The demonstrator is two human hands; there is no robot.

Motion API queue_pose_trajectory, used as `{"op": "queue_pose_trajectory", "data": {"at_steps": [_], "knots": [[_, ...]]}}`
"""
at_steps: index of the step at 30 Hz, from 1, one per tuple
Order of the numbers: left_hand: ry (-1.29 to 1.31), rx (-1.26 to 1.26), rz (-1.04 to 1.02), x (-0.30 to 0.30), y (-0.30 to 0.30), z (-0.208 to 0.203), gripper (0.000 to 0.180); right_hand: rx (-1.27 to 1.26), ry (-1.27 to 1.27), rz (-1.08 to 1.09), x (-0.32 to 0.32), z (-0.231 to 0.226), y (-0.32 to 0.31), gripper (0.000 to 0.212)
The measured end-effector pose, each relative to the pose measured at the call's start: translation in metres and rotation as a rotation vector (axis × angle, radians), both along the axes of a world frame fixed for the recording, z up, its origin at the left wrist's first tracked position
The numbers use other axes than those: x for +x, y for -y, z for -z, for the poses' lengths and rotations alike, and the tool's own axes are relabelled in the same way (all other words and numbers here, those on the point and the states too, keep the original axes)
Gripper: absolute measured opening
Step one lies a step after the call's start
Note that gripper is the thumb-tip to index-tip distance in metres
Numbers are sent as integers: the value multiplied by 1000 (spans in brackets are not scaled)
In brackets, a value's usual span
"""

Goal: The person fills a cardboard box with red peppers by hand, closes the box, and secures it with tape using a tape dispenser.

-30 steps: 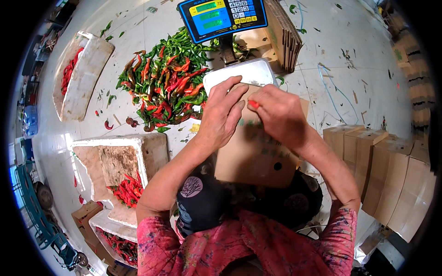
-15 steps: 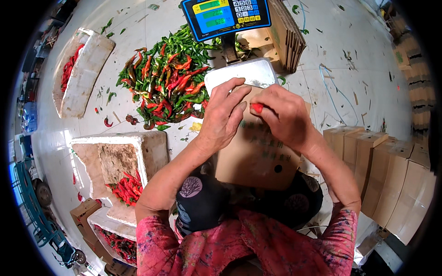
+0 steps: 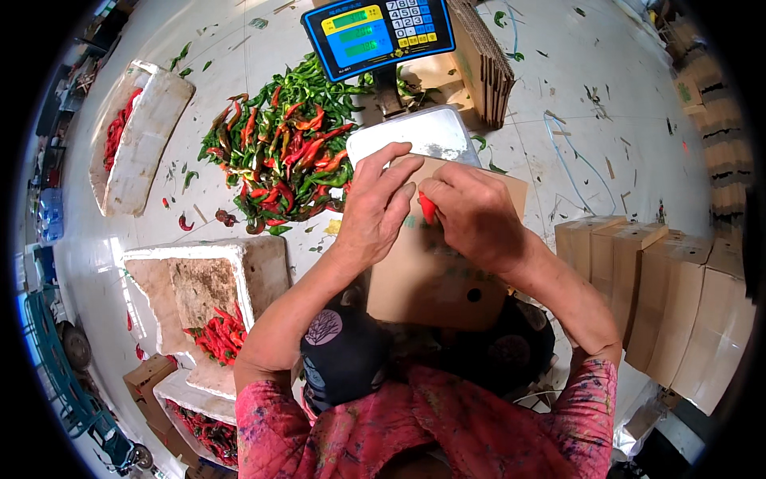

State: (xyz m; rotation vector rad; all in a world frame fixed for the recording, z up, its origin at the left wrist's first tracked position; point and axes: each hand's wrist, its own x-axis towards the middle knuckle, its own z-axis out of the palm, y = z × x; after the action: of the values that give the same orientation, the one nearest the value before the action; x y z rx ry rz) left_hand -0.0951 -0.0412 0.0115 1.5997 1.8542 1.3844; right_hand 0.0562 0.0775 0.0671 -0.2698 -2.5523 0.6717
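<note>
A brown cardboard carton [image 3: 423, 279] leans over my lap, its far end against the silver pan [image 3: 431, 132] of a digital scale. My left hand [image 3: 375, 199] lies at the carton's far left corner, fingers apart and bent over it. Close to its fingertips, my right hand [image 3: 483, 215] is closed above the carton, pinching a small red chili pepper [image 3: 428, 208] between thumb and fingers. The pepper's tip points down toward the cardboard; its other end is hidden by the fingers. The scale's blue-framed display [image 3: 379, 36] stands beyond the pan.
A heap of green and red peppers [image 3: 287, 152] covers the floor ahead on the left. Foam boxes [image 3: 159, 144] with red peppers stand at left. Flattened cardboard [image 3: 483, 64] leans behind the scale; closed cartons [image 3: 662, 303] line the right. A blue cord [image 3: 570, 168] lies on the floor.
My right hand has shifted slightly left and nearer me, and more of the red pepper shows below its fingers. My left hand stays at the carton's corner. The display's figures have changed.
</note>
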Motion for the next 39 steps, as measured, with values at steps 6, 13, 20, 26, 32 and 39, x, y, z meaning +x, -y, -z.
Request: {"op": "queue_pose_trajectory", "data": {"at_steps": [6,13,20,26,32,39], "knots": [[-5,-19,-1,2,-7,-1,35,-57,-7,6,0,2,-11,8],[-5,2,26,1,-5,-2,34,-126,-46,65,5,-2,-11,11],[-23,1,26,1,-1,0,34,-156,2,68,7,-4,-4,9],[-15,13,5,-1,-3,2,34,-219,61,30,-3,-3,-15,8],[2,8,22,2,-3,-2,34,-41,9,49,4,9,-4,9],[-4,10,22,-1,-2,1,34,-10,0,57,-1,8,-6,12]]}}
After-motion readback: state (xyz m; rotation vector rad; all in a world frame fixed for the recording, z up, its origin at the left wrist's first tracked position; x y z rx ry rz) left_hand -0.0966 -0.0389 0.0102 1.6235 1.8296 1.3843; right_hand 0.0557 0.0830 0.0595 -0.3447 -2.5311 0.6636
